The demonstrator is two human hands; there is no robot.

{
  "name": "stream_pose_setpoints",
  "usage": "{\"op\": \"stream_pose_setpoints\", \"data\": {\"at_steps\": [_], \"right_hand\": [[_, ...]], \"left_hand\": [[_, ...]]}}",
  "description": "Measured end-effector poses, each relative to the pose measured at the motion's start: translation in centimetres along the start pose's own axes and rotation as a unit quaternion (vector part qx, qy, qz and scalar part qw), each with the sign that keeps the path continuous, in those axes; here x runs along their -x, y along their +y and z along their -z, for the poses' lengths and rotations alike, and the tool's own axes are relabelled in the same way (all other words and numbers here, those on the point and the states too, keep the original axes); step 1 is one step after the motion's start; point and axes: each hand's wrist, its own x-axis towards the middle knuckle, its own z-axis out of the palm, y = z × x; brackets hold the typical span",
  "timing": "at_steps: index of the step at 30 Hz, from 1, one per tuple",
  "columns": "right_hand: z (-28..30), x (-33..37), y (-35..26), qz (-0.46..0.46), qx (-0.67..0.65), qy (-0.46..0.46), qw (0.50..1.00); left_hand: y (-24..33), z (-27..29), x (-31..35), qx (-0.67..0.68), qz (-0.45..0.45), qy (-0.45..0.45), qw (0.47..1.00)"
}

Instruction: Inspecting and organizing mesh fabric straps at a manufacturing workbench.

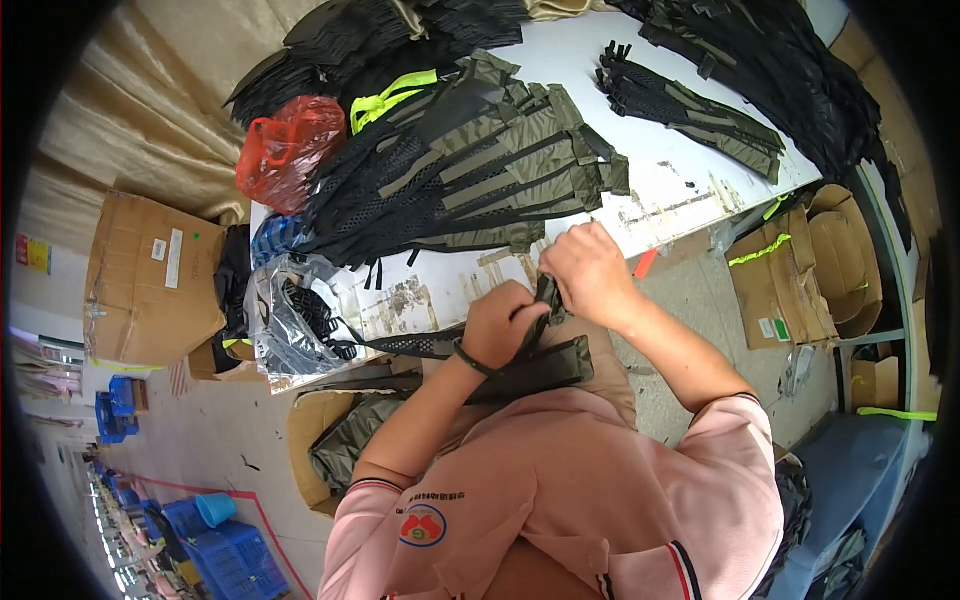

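Note:
Over my lap, at the table's near edge, both hands grip a black and olive fabric strap piece (548, 368). My left hand (497, 325) is closed round it, with the thumb pressed along the fabric. Just above and to the right, my right hand (588, 270) has its fingers curled tightly on the upper end of the same piece. A black strap (405, 345) trails left from my left hand toward a clear plastic bag (285, 325). Beyond my hands, a fanned stack of olive and black mesh pieces (480, 165) lies on the white table (560, 60).
A red plastic bag (290, 150) and neon yellow strap (390, 98) lie beside the stack. More dark pieces (690, 110) are at the far right. Cardboard boxes stand left (150, 280), right (785, 280) and under the table (310, 430). Blue crates (225, 555) sit on the floor.

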Motion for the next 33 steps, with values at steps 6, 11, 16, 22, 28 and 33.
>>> {"op": "stream_pose_setpoints", "data": {"at_steps": [6,11,16,22,28,33], "right_hand": [[-3.9,2.4,1.2,-0.451,-0.513,-0.039,0.729],[-5.5,2.6,-2.0,-0.463,-0.621,0.004,0.633],[-3.9,2.3,-0.6,-0.394,-0.754,0.001,0.526],[-4.0,2.7,-1.7,-0.285,-0.733,-0.167,0.595],[-4.9,2.7,-2.1,-0.353,-0.752,-0.062,0.553],[-3.4,2.5,-3.6,-0.253,-0.282,-0.045,0.924]], "left_hand": [[0.7,0.6,0.5,-0.063,-0.055,0.017,0.996],[0.5,1.0,-0.1,0.007,0.024,-0.043,0.999],[-0.2,3.0,-0.6,0.353,0.189,-0.026,0.916],[-0.8,3.7,-0.4,0.491,0.172,-0.026,0.853],[-0.9,3.5,-0.3,0.433,0.147,0.003,0.89],[0.4,3.7,0.4,0.147,0.119,-0.052,0.981]]}}
